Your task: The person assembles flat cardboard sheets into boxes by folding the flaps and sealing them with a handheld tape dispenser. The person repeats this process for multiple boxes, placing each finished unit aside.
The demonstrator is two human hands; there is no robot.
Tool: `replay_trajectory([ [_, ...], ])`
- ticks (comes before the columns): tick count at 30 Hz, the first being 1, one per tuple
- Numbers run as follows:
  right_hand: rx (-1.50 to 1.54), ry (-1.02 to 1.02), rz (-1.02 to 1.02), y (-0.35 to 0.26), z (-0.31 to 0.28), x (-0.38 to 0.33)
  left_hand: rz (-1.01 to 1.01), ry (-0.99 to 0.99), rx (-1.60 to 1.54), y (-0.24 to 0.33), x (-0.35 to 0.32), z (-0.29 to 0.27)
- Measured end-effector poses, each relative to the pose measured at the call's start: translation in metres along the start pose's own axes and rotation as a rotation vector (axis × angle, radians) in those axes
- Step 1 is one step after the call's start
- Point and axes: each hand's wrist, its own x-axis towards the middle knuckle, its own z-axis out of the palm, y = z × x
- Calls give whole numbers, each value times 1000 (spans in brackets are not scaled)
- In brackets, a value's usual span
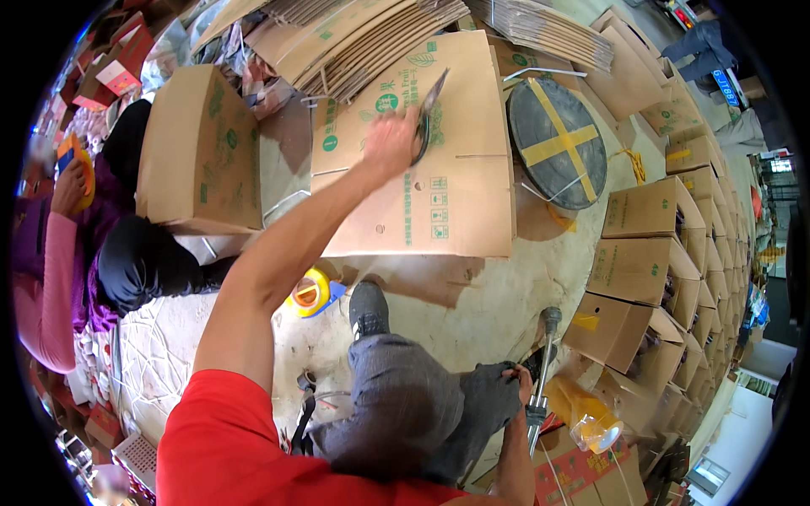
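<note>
Cardboard surrounds you on the concrete floor. At the far left a seated person in a pink sleeve lifts a hand toward an orange object, well apart from your own hands. Just right of that person stands an assembled carton with green print. Near its lower right corner a yellow tape roll lies on the floor, beside your dark shoe.

Your left hand reaches forward at the end of a bare, extended arm and is closed around the handles of a pair of scissors. The blades point up and to the right, over the large flattened carton that lies flat on the floor in front of you. Whether the blades touch the cardboard cannot be told. Behind this carton lies a fanned stack of flat cartons.

Right of the flattened carton rests a dark round disc crossed with yellow tape. Your right hand sits low beside your knee, fingers curled around an upright metal rod. A yellow plastic piece lies just right of the rod. Along the right edge runs a curved row of open cartons.
</note>
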Motion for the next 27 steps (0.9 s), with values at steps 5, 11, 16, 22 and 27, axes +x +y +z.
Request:
replay_trajectory([
  [5,-238,-77,-116,-23,18,2,-234,10,-508,16,-189,-65],
  [11,189,-158,68,-5,-8,20,-710,9,-325,-16,-425,-113],
  [16,-163,-352,70,-72,33,5,-945,-188,-90,-55,-608,-119],
  [22,-528,-360,-26,-182,111,105,-1210,-159,20,-94,-691,-70],
  [27,-199,-217,-157,-279,259,95,-1342,-93,93,-150,-703,-77],
])
